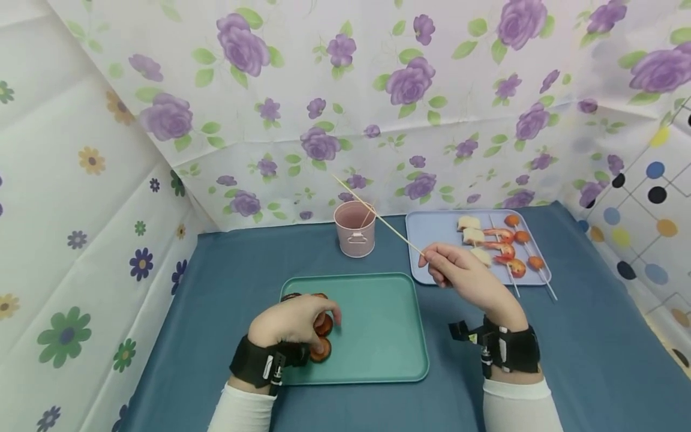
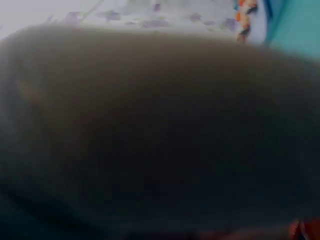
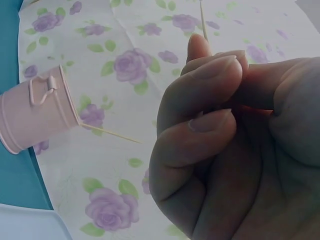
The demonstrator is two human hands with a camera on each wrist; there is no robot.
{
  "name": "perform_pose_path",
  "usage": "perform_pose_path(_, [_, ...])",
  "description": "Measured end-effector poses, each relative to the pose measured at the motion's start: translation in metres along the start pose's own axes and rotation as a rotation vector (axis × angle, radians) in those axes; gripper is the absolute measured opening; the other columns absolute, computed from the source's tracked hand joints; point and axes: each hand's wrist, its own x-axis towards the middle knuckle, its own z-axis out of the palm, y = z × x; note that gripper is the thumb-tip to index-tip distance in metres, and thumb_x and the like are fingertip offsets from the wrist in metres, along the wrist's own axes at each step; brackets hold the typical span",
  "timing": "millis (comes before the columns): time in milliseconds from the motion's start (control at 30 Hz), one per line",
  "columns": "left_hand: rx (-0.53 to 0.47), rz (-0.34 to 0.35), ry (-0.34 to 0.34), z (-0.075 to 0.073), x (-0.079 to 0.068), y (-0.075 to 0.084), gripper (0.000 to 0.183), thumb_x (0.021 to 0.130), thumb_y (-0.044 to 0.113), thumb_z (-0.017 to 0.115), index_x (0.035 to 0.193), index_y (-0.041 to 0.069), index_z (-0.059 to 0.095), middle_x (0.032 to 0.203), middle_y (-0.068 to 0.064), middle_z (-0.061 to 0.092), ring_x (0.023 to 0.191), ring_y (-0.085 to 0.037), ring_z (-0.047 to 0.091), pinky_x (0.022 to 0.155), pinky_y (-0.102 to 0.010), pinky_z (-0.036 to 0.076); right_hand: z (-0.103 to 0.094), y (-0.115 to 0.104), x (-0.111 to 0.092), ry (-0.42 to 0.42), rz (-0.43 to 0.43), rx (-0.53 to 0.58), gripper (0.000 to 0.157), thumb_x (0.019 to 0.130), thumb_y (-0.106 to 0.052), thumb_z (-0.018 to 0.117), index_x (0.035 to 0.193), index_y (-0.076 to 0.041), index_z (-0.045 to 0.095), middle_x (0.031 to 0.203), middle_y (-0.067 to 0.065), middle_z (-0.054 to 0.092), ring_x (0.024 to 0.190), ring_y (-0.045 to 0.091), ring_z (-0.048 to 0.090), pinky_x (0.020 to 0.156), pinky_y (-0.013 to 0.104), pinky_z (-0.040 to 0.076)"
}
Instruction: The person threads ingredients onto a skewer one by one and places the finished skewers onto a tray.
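Observation:
My right hand [image 1: 459, 273] pinches the end of a thin wooden skewer [image 1: 378, 216] between thumb and fingers. The bare skewer slants up and left, past the pink bucket. In the right wrist view, the curled fingers [image 3: 200, 125] and a short piece of the skewer [image 3: 204, 22] show. Over the left side of the green tray [image 1: 378, 330] is my left hand [image 1: 288, 321], thumb and fingers spread around a brown round mushroom-like piece [image 1: 324, 326]. A second such piece [image 1: 321, 350] lies by the thumb; others are partly hidden behind the hand. The left wrist view is mostly dark and blurred.
A pink bucket [image 1: 354, 240] with a skewer leaning in it stands behind the green tray. On the right, a pale lavender tray [image 1: 432, 231] bears skewered shrimp [image 1: 502, 236], orange round pieces [image 1: 522, 237] and whitish chunks [image 1: 468, 224]. Flowered cloth [image 1: 324, 72] hangs behind.

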Motion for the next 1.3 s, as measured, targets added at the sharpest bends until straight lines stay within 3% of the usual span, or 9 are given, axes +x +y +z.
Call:
perform_pose_path(133, [0.023, -0.075, -0.004, 0.008, 0.001, 0.001, 0.051, 0.076, 0.003, 0.098, 0.116, 0.023, 0.075, 0.104, 0.001, 0.062, 0.086, -0.018, 0.057, 0.076, -0.04, 0.052, 0.0, 0.0, -0.004, 0.02, -0.006, -0.012, 0.033, 0.119, -0.026, 0.042, 0.108, -0.003, 0.064, 0.076, 0.012, 0.048, 0.065, 0.039, 0.045, 0.06, 0.042, 0.04])
perform_pose_path(233, [0.046, -0.09, -0.002, 0.013, 0.002, 0.001, 0.052, 0.073, 0.003, 0.099, 0.114, 0.026, 0.076, 0.107, 0.001, 0.063, 0.09, -0.017, 0.058, 0.079, -0.04, 0.053, -0.002, 0.0, -0.007, 0.038, -0.006, -0.026, 0.033, 0.119, -0.027, 0.042, 0.108, -0.005, 0.064, 0.076, 0.012, 0.048, 0.065, 0.038, 0.046, 0.06, 0.043, 0.041])
perform_pose_path(433, [0.136, -0.088, 0.005, 0.02, 0.008, 0.001, 0.042, 0.075, 0.009, 0.1, 0.105, 0.031, 0.078, 0.103, 0.005, 0.065, 0.088, -0.015, 0.061, 0.074, -0.036, 0.055, -0.006, 0.0, -0.011, 0.054, -0.021, -0.048, 0.033, 0.119, -0.026, 0.043, 0.107, -0.004, 0.065, 0.076, 0.013, 0.05, 0.065, 0.038, 0.048, 0.058, 0.042, 0.042])
perform_pose_path(667, [0.181, -0.139, 0.053, 0.016, 0.01, 0.004, 0.036, 0.072, 0.014, 0.102, 0.098, 0.03, 0.083, 0.099, 0.009, 0.069, 0.087, -0.015, 0.063, 0.076, -0.04, 0.057, -0.008, -0.002, -0.009, 0.066, -0.031, -0.038, 0.033, 0.119, -0.025, 0.044, 0.108, -0.002, 0.065, 0.076, 0.013, 0.051, 0.062, 0.027, 0.048, 0.058, 0.037, 0.041])
perform_pose_path(900, [0.194, -0.131, 0.063, 0.017, 0.01, 0.005, 0.03, 0.072, 0.017, 0.102, 0.093, 0.028, 0.084, 0.095, 0.01, 0.07, 0.083, -0.013, 0.062, 0.073, -0.037, 0.057, -0.008, -0.004, -0.008, 0.051, -0.028, -0.028, 0.034, 0.119, -0.024, 0.043, 0.108, -0.001, 0.065, 0.077, 0.013, 0.05, 0.066, 0.037, 0.048, 0.06, 0.04, 0.042])
perform_pose_path(1167, [0.202, -0.138, 0.075, 0.02, 0.007, 0.004, 0.031, 0.07, 0.015, 0.103, 0.087, 0.029, 0.081, 0.088, 0.012, 0.067, 0.077, -0.012, 0.06, 0.069, -0.037, 0.056, -0.007, -0.006, -0.009, 0.055, -0.018, -0.01, 0.034, 0.119, -0.025, 0.043, 0.108, -0.001, 0.064, 0.077, 0.013, 0.049, 0.066, 0.037, 0.047, 0.06, 0.04, 0.042])
perform_pose_path(1300, [0.165, -0.089, 0.067, 0.019, 0.008, 0.001, 0.027, 0.072, 0.019, 0.101, 0.083, 0.028, 0.078, 0.082, 0.012, 0.065, 0.07, -0.009, 0.057, 0.064, -0.033, 0.053, -0.006, -0.007, -0.008, 0.056, -0.024, -0.03, 0.033, 0.119, -0.024, 0.044, 0.108, -0.001, 0.065, 0.077, 0.013, 0.051, 0.066, 0.035, 0.049, 0.06, 0.04, 0.043])
